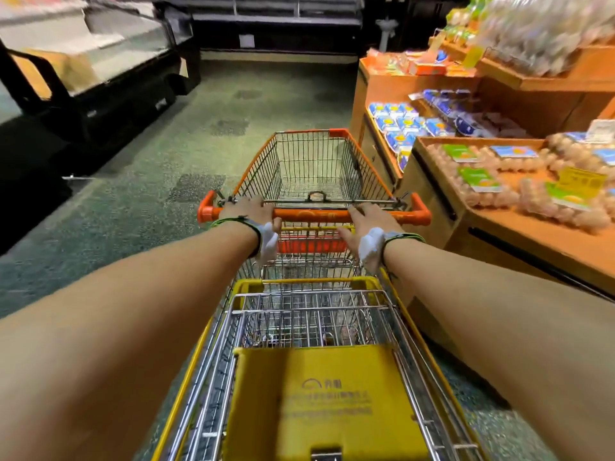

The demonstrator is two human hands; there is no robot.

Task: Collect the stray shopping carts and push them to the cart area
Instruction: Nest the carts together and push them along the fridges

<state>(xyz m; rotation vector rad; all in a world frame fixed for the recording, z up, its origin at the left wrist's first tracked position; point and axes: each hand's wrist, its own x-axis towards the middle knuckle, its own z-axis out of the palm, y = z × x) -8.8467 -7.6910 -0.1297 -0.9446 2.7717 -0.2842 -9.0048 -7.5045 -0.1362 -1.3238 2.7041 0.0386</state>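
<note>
An empty orange-trimmed wire shopping cart (362, 151) stands ahead of me in the aisle. A yellow-trimmed cart (301, 283) is nested into its rear, directly under my arms, with its yellow child-seat flap (332, 394) nearest me. Both my arms reach over the yellow cart to the orange handle bar (312, 215). My left hand (248, 211) curls over the bar's left part. My right hand (371, 218) lies on the right part with fingers over the top and the thumb below. Both wrists carry bands and white wraps.
An orange wooden display (499, 227) with egg trays and blue packs runs close along the right side of the carts. A black-framed chiller case (100, 94) stands at the left, a dark cabinet (276, 31) at the back. Green speckled floor (206, 104) stretches ahead.
</note>
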